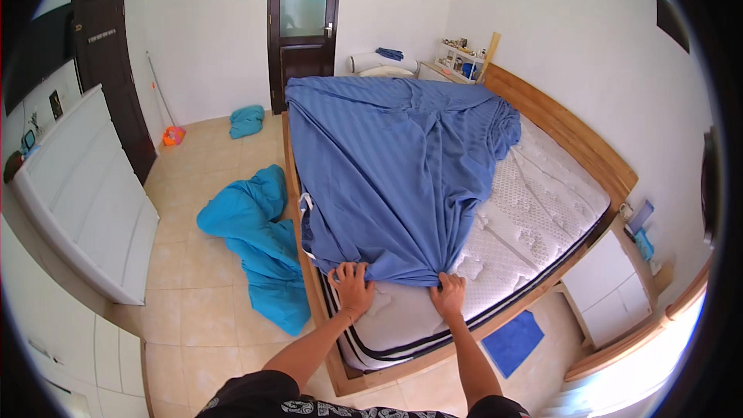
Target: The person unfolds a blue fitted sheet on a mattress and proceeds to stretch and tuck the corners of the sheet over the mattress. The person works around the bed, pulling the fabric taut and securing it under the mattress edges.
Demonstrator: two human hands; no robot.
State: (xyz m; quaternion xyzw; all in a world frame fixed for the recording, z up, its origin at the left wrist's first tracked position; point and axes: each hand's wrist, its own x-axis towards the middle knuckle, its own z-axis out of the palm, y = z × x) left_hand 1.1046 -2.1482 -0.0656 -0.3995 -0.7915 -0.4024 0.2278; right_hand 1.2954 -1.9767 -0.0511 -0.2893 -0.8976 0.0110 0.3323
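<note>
A blue striped fitted sheet [371, 178] lies spread over the far and left part of a white quilted mattress [534, 201]. Its near edge is bunched, with folds running toward my right hand. My left hand [352, 288] grips that edge near the mattress's left side, fingers curled over the cloth. Farther right, my right hand [448, 294] pinches the gathered edge. Both arms reach out over the near end of the mattress, which is bare. A white tag shows at the sheet's left side.
A wooden bed frame [611, 174] surrounds the mattress. Turquoise bedding [259, 244] lies heaped on the tiled floor to the left, with a smaller turquoise bundle [247, 121] beyond. A white dresser [93, 193] stands at left, a white nightstand [611, 286] at right, near a blue mat [514, 343].
</note>
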